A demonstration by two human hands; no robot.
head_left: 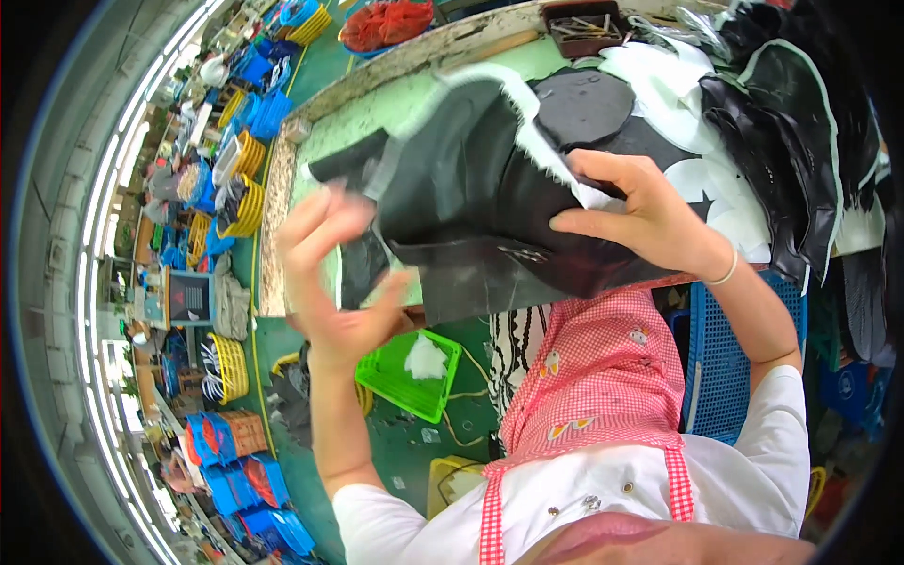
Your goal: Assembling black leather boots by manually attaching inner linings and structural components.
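Observation:
A curved black leather-like piece with a frayed white lining edge [461,179] is held up over the bench. My right hand [650,212] pinches its right side by the white edge, thumb in front and fingers behind. Beside the piece's left side, my left hand [334,268] is blurred by motion, its thumb and fingers spread apart with nothing seen between them. Just beyond that hand, a flat black scrap [353,158] rests on the bench.
On the light green workbench [424,104] lie black round pieces [584,104], white sheets [673,85] and more black pieces with white edges [791,141]. A tool box [582,26] stands at the back. Below is a bright green basket [410,377]; a blue plastic chair [744,348] is at right.

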